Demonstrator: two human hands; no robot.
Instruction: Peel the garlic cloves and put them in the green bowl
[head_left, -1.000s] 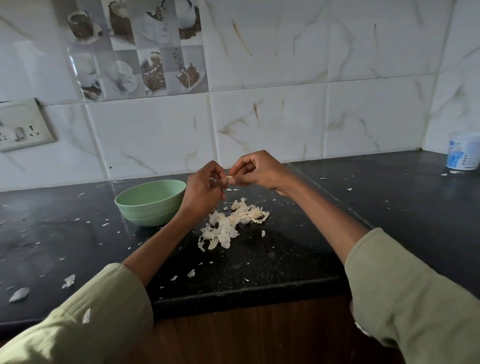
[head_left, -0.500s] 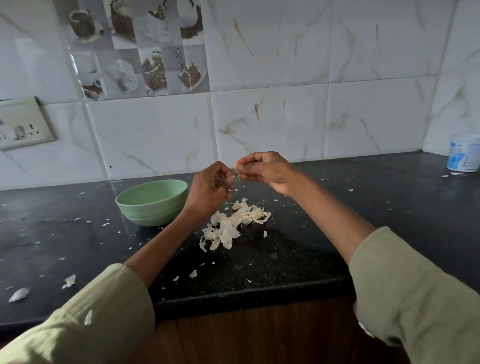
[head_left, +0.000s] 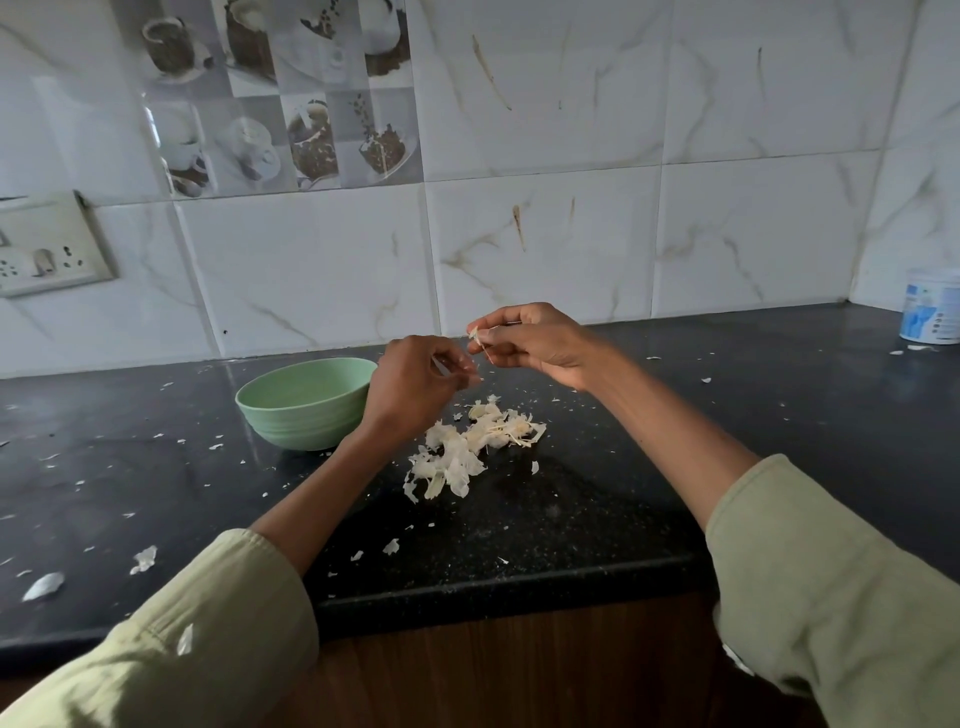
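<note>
I see right hand (head_left: 535, 343) pinching a garlic clove (head_left: 475, 335), left hand (head_left: 415, 387) pinching a skin scrap, green bowl (head_left: 306, 402) left, peel pile (head_left: 467, 449) on dark surface (head_left: 597, 499).

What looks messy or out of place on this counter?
Garlic skins lie piled beside the bowl, and small flakes are scattered across the black counter, some near its front edge. One flake clings to the left sleeve.

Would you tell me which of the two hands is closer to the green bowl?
The left hand, right beside the green bowl's rim; the right hand is farther off.
</note>
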